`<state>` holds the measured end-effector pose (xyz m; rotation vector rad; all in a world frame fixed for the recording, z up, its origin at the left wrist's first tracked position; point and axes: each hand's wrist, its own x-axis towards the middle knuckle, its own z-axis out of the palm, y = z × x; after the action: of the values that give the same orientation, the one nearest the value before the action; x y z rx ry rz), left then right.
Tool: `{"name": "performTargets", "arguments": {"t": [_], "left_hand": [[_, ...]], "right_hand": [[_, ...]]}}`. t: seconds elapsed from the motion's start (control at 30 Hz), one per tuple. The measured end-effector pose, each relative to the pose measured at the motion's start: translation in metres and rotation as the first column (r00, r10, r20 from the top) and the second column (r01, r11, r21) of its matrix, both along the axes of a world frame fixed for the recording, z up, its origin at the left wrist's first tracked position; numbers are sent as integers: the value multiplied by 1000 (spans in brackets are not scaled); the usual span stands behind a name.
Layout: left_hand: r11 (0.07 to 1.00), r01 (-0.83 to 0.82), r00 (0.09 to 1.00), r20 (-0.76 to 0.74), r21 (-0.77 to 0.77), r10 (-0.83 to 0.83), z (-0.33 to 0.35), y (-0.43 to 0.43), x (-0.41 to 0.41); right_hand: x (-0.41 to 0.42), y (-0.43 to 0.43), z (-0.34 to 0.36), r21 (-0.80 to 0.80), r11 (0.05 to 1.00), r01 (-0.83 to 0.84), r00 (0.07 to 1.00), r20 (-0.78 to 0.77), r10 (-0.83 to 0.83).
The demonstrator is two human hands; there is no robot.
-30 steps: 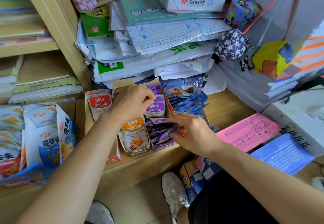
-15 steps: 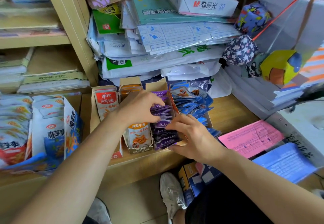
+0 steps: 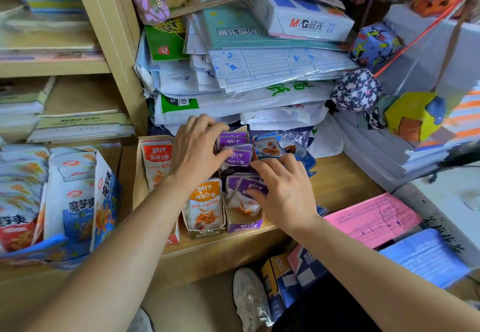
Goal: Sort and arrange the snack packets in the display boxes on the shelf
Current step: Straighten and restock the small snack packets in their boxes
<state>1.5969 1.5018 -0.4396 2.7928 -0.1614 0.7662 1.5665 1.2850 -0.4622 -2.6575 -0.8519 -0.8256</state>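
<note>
Several narrow display boxes stand side by side on the wooden shelf (image 3: 337, 175). The purple box (image 3: 244, 225) holds a row of purple snack packets (image 3: 237, 156). My left hand (image 3: 197, 150) rests over the back of that row, with its thumb touching a purple packet. Spread flat, my right hand (image 3: 284, 192) presses on the front purple packets (image 3: 253, 187). To the left is the orange box (image 3: 204, 230) with an orange packet (image 3: 206, 201) upright in it. Red packets (image 3: 155, 160) stand further left. Blue packets (image 3: 271, 147) lie loosely behind my right hand.
A big open box of white and blue konjac snack bags (image 3: 75, 196) sits at the left. Stacked paper packs (image 3: 246, 72) loom right behind the boxes. Pink (image 3: 371, 218) and blue (image 3: 426, 256) sheets lie at the right. Cloth balls (image 3: 355, 90) hang nearby. A shoe (image 3: 250, 298) is on the floor below.
The purple packets that lay bunched and tilted in my right hand now stand in the purple box. Both hands have shifted back along the row, fingers spread.
</note>
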Motion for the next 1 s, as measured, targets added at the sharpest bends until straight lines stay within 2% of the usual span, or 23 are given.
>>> {"name": "performTargets", "arguments": {"t": [0.13, 0.27, 0.4, 0.47, 0.5, 0.57, 0.63, 0.73, 0.9, 1.0], "left_hand": [[993, 51, 999, 4, -111, -51, -2, 1, 2], [953, 80, 994, -45, -292, -97, -1, 6, 3], [902, 145, 975, -95, -406, -200, 5, 14, -3], [900, 207, 954, -124, -384, -272, 10, 18, -12], [917, 237, 941, -158, -321, -298, 13, 20, -18], [952, 255, 925, -245, -168, -291, 12, 22, -27], [969, 227, 941, -235, -98, -244, 7, 21, -33], [970, 209, 964, -138, -123, -225, 2, 17, -35], [938, 166, 982, -32, -304, -184, -4, 5, -27], [959, 178, 977, -78, -220, -199, -4, 7, -26]], "right_hand": [[13, 0, 0, 13, 999, 46, 998, 48, -46], [22, 4, -4, 51, 999, -9, 1000, 12, 8], [22, 6, -3, 57, 998, 40, 997, -69, -36], [22, 6, -3, 49, 995, 90, 990, -110, -84], [22, 5, -3, 41, 993, 108, 987, -120, -103], [20, 5, -4, 31, 990, 141, 983, -126, -136], [18, 4, -4, 23, 984, 176, 978, -122, -171], [15, 6, -6, 32, 982, 189, 976, -114, -184], [11, 7, -7, 77, 978, 193, 967, -185, -176], [10, 7, -6, 146, 971, 188, 962, -229, -151]]}}
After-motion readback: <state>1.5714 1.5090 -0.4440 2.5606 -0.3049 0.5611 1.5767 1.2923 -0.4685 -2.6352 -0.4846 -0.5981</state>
